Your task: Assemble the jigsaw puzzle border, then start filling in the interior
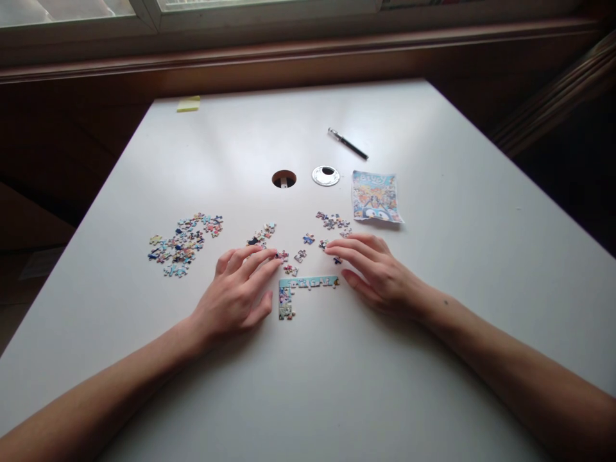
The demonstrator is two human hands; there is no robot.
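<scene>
Joined jigsaw pieces form an L-shaped corner, with a light blue strip along its top and a short column down its left side. My left hand rests just left of it, fingers stretched over several loose puzzle pieces. To the right, my right hand has its fingers spread, the tips touching or hovering at pieces near a small cluster. A blue piece and a pale piece lie between the hands. Some pieces are partly hidden under the fingers. Neither hand grips anything visible.
A larger pile of puzzle pieces lies at the left of the white table. Behind the hands are a crumpled picture sheet, a black pen, a round cable hole, its metal cover and a yellow sticky note.
</scene>
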